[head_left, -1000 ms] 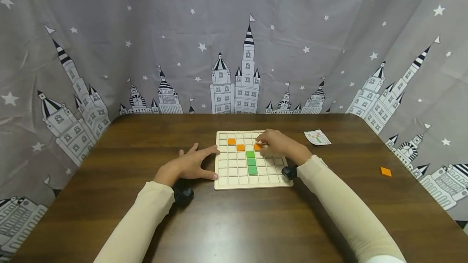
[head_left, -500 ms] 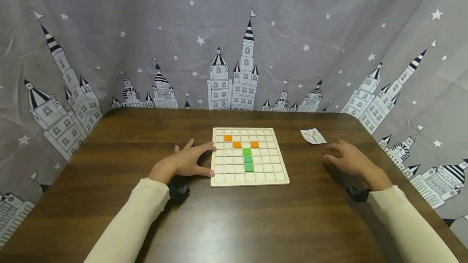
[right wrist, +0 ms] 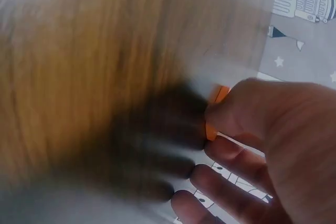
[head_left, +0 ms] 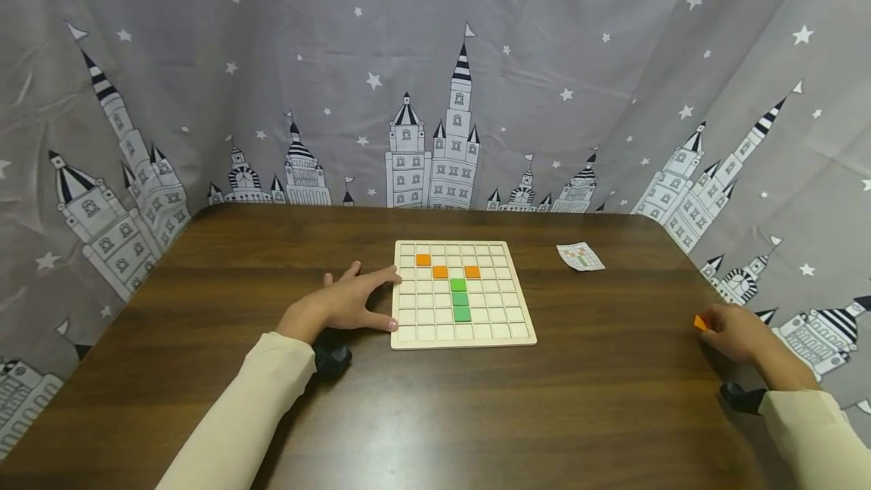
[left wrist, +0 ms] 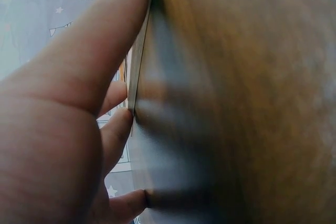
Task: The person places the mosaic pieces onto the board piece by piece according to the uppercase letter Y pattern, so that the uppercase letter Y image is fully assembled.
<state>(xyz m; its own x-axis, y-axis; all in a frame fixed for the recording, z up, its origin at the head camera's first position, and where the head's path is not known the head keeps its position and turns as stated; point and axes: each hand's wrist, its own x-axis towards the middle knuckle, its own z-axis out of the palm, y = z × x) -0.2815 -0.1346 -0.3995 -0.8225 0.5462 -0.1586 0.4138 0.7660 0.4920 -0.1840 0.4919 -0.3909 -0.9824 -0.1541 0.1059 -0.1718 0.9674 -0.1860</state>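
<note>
My right hand [head_left: 738, 337] is at the table's right side and pinches a square orange tile [head_left: 699, 322] between thumb and fingers. In the right wrist view the orange tile [right wrist: 219, 94] shows on both sides of the thumb tip. A pale wooden grid board [head_left: 425, 333] lies flat in the middle of the table. Set in its squares are three orange tiles [head_left: 440, 272] and a column of three green tiles [head_left: 460, 299]. My left hand [head_left: 343, 302] touches the board's left edge, its thumb and fingers spread. In the left wrist view the thumb [left wrist: 100, 45] lies along that edge.
A small printed card [head_left: 581, 256] with a coloured grid pattern lies right of the board, towards the back. The brown wooden table [head_left: 422, 414] ends at a grey curtain [head_left: 286, 82] with castles and stars, which hangs behind and at the sides.
My right hand has moved from the board across to the right and taken hold of the loose orange tile there. The left hand stays at the board's edge.
</note>
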